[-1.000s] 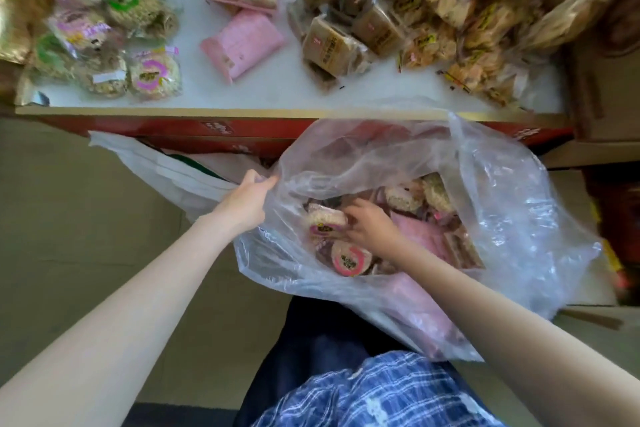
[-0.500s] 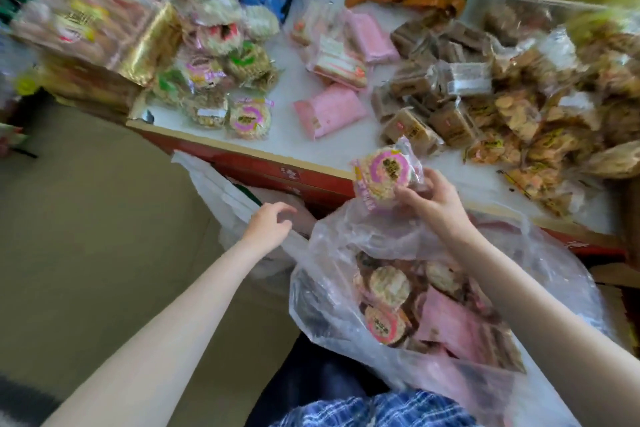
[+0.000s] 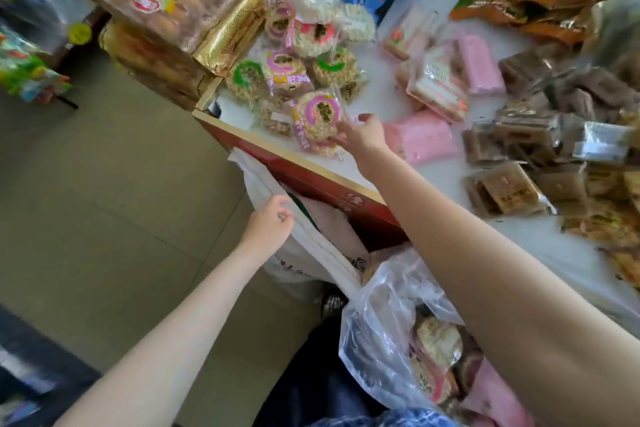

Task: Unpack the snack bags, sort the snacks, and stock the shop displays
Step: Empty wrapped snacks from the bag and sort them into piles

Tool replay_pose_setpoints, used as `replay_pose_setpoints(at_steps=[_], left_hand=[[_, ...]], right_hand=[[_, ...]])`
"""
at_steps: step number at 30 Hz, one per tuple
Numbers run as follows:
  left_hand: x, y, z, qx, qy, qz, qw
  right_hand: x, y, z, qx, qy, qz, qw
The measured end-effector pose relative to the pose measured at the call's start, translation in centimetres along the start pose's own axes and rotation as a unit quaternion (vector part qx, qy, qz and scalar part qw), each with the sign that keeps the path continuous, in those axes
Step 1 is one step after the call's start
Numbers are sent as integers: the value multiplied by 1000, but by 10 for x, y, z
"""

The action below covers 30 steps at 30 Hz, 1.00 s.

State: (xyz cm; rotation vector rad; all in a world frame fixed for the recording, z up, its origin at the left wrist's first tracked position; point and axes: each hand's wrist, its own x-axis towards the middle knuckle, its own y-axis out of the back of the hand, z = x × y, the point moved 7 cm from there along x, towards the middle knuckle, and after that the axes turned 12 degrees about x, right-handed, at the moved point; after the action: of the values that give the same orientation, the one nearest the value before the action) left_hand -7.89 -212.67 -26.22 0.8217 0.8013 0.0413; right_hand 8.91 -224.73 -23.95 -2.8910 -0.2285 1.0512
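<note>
While right hand [image 3: 363, 135] fingers pinch pink-ring snack [image 3: 317, 121] above counter [image 3: 294, 152] | left hand [image 3: 270, 222] grips white bag [image 3: 311, 239]

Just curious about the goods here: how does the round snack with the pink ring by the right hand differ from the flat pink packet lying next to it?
The round snack is a puffed, bumpy disc in clear wrap with a pink ring around a dark middle; the pink packet is rectangular, smooth and plain pink all over. The right hand touches the round snack; the pink packet lies untouched beside it. Both rest on the white counter near its front edge.
</note>
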Motion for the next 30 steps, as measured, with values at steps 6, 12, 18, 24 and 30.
replay_pose_setpoints(at_steps=[6, 12, 18, 24, 30], left_hand=[[-10, -47, 36, -7, -81, -97, 992], [-47, -129, 68, 35, -164, -269, 949], [-62, -160, 60, 147, -160, -265, 939], [-82, -147, 67, 134, -160, -193, 959], [-100, -140, 73, 56, -143, -99, 983]], right_hand=[[-87, 101, -5, -233, 170, 36, 957], [-183, 218, 92, -383, 118, -13, 916], [-171, 243, 239, -642, -66, -155, 748], [-175, 235, 258, -722, -26, -139, 677], [-221, 270, 182, -331, 44, -62, 940]])
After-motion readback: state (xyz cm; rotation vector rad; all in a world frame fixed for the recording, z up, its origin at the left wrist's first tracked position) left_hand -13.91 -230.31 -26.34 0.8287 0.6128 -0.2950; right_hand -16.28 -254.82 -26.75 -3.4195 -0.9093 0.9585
